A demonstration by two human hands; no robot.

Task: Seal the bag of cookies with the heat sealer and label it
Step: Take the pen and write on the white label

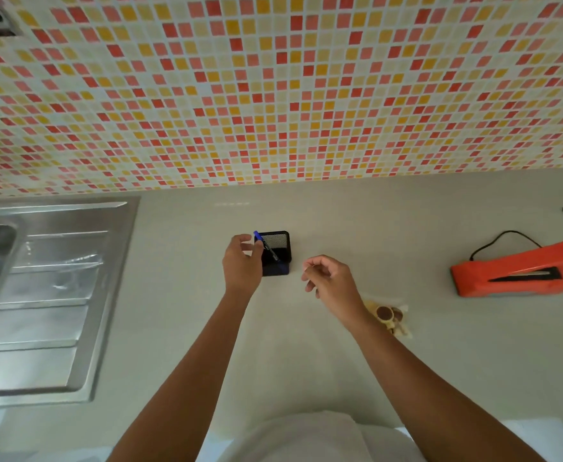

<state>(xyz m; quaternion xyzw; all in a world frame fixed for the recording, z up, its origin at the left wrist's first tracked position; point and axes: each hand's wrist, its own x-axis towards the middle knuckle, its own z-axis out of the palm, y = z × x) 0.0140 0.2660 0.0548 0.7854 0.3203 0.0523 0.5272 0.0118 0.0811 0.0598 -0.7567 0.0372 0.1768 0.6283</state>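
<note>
Cookie bag [390, 316] on counter [340, 221], left hand [242, 265] fingers pinching blue pen [268, 248], right hand [330, 281] loosely curled, empty

Heat sealer [513, 265], far end past right edge

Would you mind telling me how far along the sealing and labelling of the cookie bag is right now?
Done: unclear; the bag of cookies lies on the counter apart from the orange heat sealer, and its seal is too small to judge. In hand: the left hand pinches a blue pen at the black holder; the right hand holds nothing. Left: no label shows on the bag.
</note>
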